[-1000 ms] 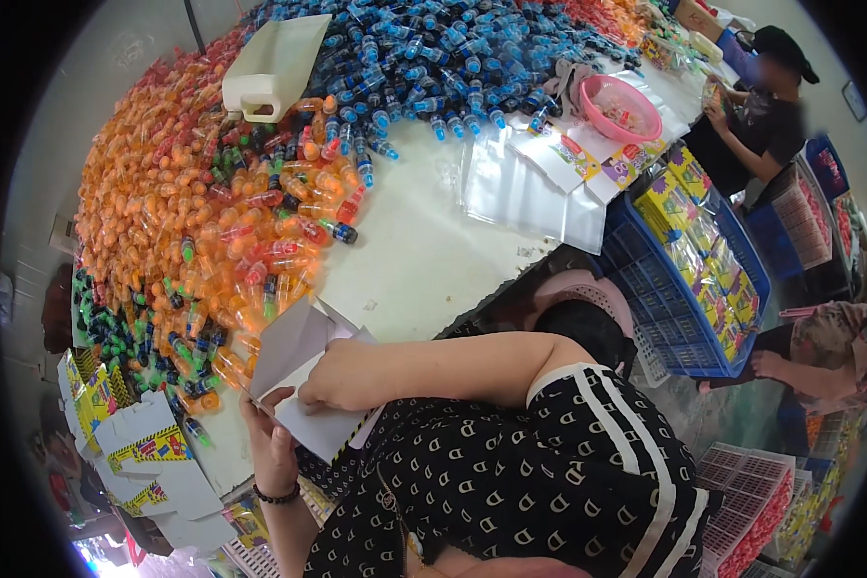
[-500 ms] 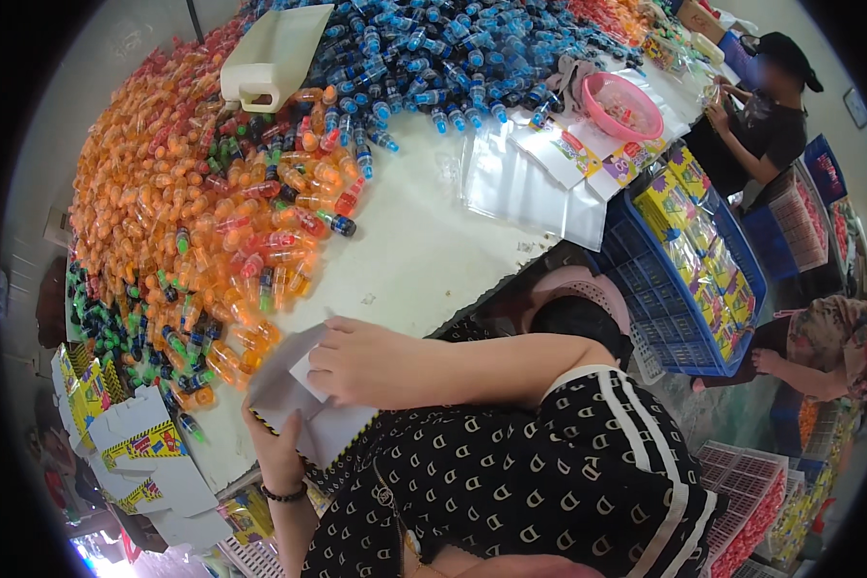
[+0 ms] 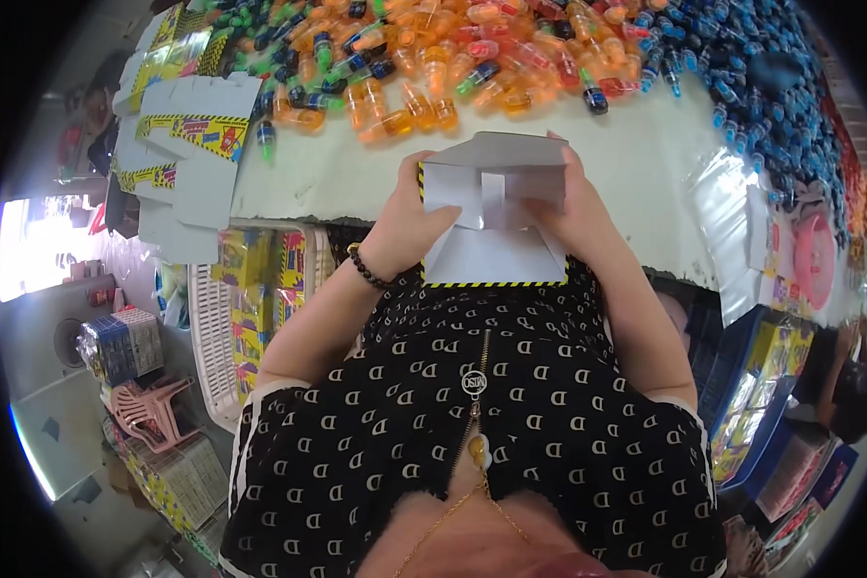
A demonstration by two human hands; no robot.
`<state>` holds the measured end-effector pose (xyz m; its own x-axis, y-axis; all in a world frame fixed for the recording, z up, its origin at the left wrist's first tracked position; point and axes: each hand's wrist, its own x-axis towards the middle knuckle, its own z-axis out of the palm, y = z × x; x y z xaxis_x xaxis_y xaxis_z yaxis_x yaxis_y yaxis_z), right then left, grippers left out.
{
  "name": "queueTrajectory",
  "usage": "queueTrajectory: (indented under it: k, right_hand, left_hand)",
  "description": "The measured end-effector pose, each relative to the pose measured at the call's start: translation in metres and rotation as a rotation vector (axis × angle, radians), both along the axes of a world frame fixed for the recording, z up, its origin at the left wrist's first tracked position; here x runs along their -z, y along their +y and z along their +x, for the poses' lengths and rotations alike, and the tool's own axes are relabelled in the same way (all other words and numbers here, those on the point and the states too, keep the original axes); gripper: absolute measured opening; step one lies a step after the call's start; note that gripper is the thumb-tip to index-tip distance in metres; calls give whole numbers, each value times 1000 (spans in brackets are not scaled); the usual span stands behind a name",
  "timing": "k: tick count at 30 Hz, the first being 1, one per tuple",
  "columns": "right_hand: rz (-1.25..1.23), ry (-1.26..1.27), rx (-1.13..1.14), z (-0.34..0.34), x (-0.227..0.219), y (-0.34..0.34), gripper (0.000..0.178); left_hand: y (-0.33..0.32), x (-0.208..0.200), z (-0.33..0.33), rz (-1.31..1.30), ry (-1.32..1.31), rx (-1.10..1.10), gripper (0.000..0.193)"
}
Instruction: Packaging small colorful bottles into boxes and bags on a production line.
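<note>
Held in front of my body, at the table's near edge, is an open cardboard box [image 3: 496, 258] with a plain pale inside and a black-and-yellow striped rim. My left hand [image 3: 407, 223] grips its left wall, the thumb laid over the inside and the fingers behind. On the opposite wall my right hand [image 3: 574, 210] has hold of it, its thumb reaching into the box. A raised flap [image 3: 501, 149] stands at the far side. Small orange bottles [image 3: 433, 72] lie on the table beyond the box.
Flat printed cardboard blanks [image 3: 197, 144] are stacked at the table's left. Blue bottles [image 3: 761, 96] pile up at the far right, near clear plastic sheets [image 3: 727, 231] and a pink basin [image 3: 813, 260]. A white crate [image 3: 212, 328] and a blue crate [image 3: 742, 385] flank me below the table.
My view has swung left and down. My right hand has moved from inside the box to its right wall, and the box now faces me more squarely.
</note>
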<state>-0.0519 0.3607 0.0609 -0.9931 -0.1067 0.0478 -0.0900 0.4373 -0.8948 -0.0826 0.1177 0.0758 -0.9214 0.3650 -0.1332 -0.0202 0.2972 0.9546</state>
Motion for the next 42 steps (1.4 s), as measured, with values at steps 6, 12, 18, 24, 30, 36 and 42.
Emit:
queueTrajectory:
  k: [6, 12, 18, 24, 30, 36, 42]
  right_hand:
    - [343, 496, -413, 4, -15, 4, 78]
    - [427, 73, -208, 9, -36, -24, 73]
    - [620, -85, -141, 9, -32, -33, 74]
    - [79, 153, -211, 25, -53, -13, 91]
    - [-474, -98, -114, 30, -27, -39, 104]
    - [-13, 70, 154, 37, 21, 7, 92]
    - [486, 521, -282, 21, 13, -20, 66]
  left_hand:
    - [-12, 3, 0, 149, -260, 29, 66]
    - [-20, -3, -2, -90, -100, 153, 66]
    - [-20, -9, 1, 69, -114, 122, 63]
    - [-2, -88, 15, 270, -25, 189, 61]
    - [20, -97, 29, 198, -55, 236, 59]
    - [-3, -46, -8, -766, 923, 194, 43]
    - [-13, 12, -36, -461, 446, 250, 21]
